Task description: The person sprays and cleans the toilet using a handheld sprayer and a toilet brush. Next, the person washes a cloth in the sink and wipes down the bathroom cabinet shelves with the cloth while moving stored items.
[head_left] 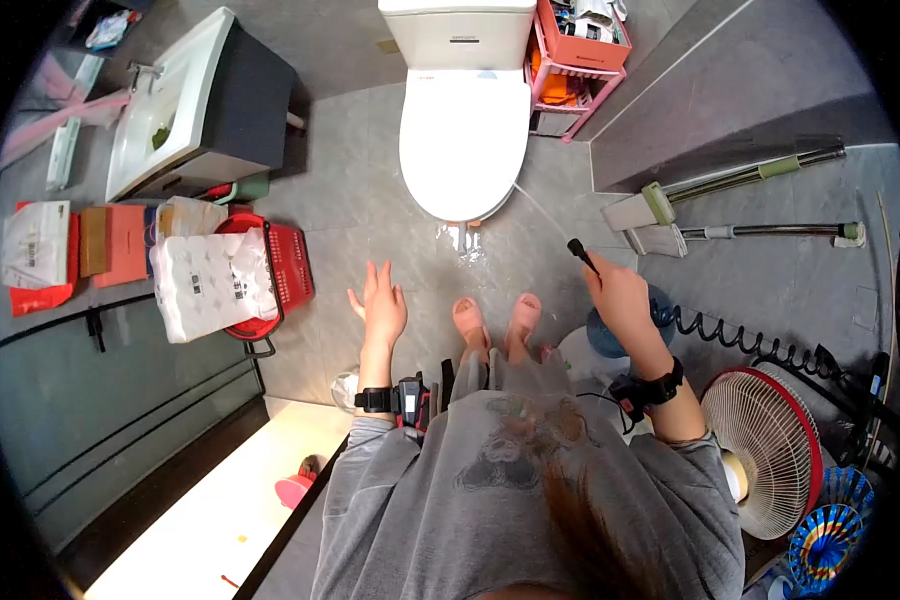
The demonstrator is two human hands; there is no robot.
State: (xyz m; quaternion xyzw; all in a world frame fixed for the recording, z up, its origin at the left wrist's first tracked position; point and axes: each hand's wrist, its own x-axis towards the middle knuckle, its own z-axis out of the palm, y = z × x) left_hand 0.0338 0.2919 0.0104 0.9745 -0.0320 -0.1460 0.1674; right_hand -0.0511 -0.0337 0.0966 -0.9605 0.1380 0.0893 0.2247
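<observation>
My right hand (620, 300) is closed round a black spray nozzle (579, 252), its head pointing up and left. A thin jet of water runs from the nozzle toward the white toilet (465, 140), whose lid is down. A wet, shiny patch (460, 240) lies on the grey tiles at the toilet's base. With fingers spread and nothing in them, my left hand (382, 305) hovers over the floor. A coiled black hose (730, 335) stretches to the right of my right hand; its join to the nozzle is hidden.
Two mops (660, 205) lie on the right-hand floor, with a fan (765, 450) nearer me. To the left are a red basket (290, 262), packed toilet rolls (210, 285) and a sink cabinet (235, 110). A pink rack (580, 90) stands beside the toilet.
</observation>
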